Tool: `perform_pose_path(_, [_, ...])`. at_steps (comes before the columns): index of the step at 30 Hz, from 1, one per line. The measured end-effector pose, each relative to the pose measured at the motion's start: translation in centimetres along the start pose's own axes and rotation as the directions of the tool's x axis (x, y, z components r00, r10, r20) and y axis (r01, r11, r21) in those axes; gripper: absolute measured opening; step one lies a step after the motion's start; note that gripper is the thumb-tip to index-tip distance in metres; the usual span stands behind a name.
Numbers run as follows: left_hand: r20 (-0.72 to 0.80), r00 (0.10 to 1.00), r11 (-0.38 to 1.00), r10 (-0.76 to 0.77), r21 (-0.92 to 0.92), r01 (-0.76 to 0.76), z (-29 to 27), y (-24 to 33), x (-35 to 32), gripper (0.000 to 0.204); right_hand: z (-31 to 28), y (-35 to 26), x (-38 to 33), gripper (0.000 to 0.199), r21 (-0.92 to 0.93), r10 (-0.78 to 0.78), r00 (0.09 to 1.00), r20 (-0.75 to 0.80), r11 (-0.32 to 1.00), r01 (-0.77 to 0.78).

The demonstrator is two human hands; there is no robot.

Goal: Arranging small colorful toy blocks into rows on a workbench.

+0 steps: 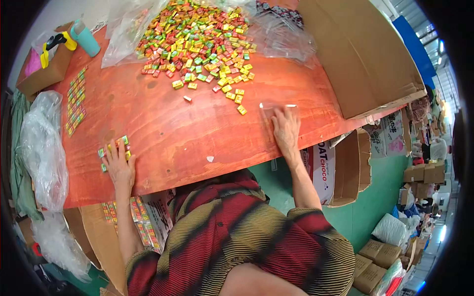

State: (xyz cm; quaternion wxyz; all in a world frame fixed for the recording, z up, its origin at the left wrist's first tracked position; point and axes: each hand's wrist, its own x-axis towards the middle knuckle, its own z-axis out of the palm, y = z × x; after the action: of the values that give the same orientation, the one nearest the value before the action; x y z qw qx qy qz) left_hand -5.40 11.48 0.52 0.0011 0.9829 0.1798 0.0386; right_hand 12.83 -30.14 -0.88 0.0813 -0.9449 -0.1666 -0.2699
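My left hand [121, 170] lies palm down near the table's left front, fingers stretched over a small group of yellow, green and red candy-sized packets [102, 153]. Some packets are hidden under the fingers. Farther right, my right hand [286, 132] rests flat with its fingertips on a clear plastic piece [266, 112], perhaps a bag or sleeve; its exact kind I cannot tell. A large heap of similar little packets [197, 39] covers the far middle of the table, and several loose yellow ones [241, 109] trail off toward my right hand.
The reddish wooden table [187, 128] carries neat rows of packets [76, 101] at left, a teal bottle [85, 38] and a small carton with yellow-handled scissors or tape [52, 64]. A big cardboard box [365, 59] stands at right. Clear plastic bags [42, 148] hang at the left edge.
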Motion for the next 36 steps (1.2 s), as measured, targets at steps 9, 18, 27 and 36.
perform_pose_path(9, [-0.366, 0.911, 0.933, 0.191, -0.220, -0.284, 0.2, 8.1, -0.8, 0.054, -0.9, -9.8, -1.8, 0.015, 0.348, -0.172, 0.940, 0.296, 0.936, 0.062])
perform_pose_path(18, [-0.084, 0.894, 0.819, 0.441, -0.369, -0.439, 0.5, 16.7, -1.7, 0.064, 5.0, -0.3, 15.2, 0.052, -0.008, -0.168, 0.983, -0.073, 0.986, 0.168])
perform_pose_path(27, [0.057, 0.905, 0.850, 0.421, -0.374, -0.372, 0.4, 16.7, -1.9, 0.064, 10.1, 9.2, 19.2, 0.040, 0.001, -0.004, 0.902, 0.432, 1.000, 0.004])
perform_pose_path(36, [-0.038, 0.923, 0.862, 0.383, -0.346, -0.372, 0.4, 16.6, -1.2, 0.058, 2.9, 5.2, 8.8, 0.036, 0.230, -0.231, 0.965, 0.122, 0.953, 0.198])
